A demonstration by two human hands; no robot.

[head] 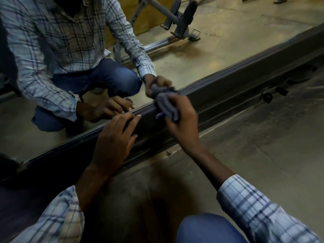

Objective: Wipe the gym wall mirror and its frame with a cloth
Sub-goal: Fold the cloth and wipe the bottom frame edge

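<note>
Head view. The right hand (pixel 182 118) grips a bunched grey cloth (pixel 166 106), fingers curled round it, and presses it onto the top edge of the dark frame (pixel 228 92) at the foot of the mirror (pixel 219 50). The frame's long axis runs from near left to far right and passes directly under the grip, with frame length extending on both sides of the cloth. The glass begins just beyond the cloth; whether the cloth touches it cannot be told.

The left hand (pixel 112 137) lies to the left of the grip, apart from the cloth. Its fingers are straight and spread, resting flat on the same frame, and it holds nothing.

Judgement: the right hand is the working hand, and the left serves as a brace. The next stroke must follow the frame's axis, most likely rightward, away from the bracing hand. The floor (pixel 263 146) lies just on the near side of the grip.
</note>
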